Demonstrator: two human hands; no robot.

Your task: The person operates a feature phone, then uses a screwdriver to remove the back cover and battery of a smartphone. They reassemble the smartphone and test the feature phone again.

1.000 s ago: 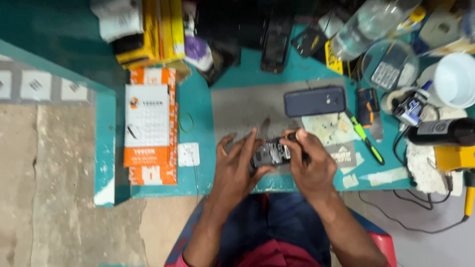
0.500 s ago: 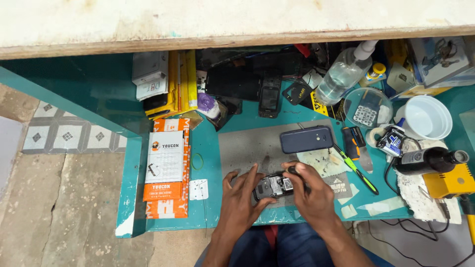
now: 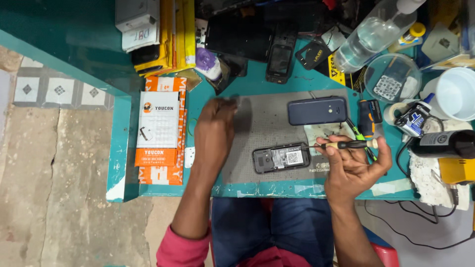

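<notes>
A small dark phone (image 3: 281, 158) with its back off lies flat on the grey work mat (image 3: 262, 123), near the table's front edge. My right hand (image 3: 352, 167) is just right of it, shut on a thin screwdriver (image 3: 346, 145) whose tip points left at the phone. My left hand (image 3: 215, 129) reaches forward over the mat's far left corner, blurred, fingers curled down; I cannot see whether it holds anything. A dark blue phone back cover (image 3: 316, 110) rests on the mat behind the open phone.
Orange-and-white boxes (image 3: 159, 131) lie left of the mat. Behind are black phone parts (image 3: 280, 59), yellow packets (image 3: 173, 32) and a clear bottle (image 3: 373, 34). A clear round dish (image 3: 392, 76), white cup (image 3: 454, 94) and yellow tool (image 3: 456, 170) crowd the right.
Both hands held the phone together before. Now it lies on the mat, my left hand has reached forward to the left and my right hand has drawn back right with the screwdriver.
</notes>
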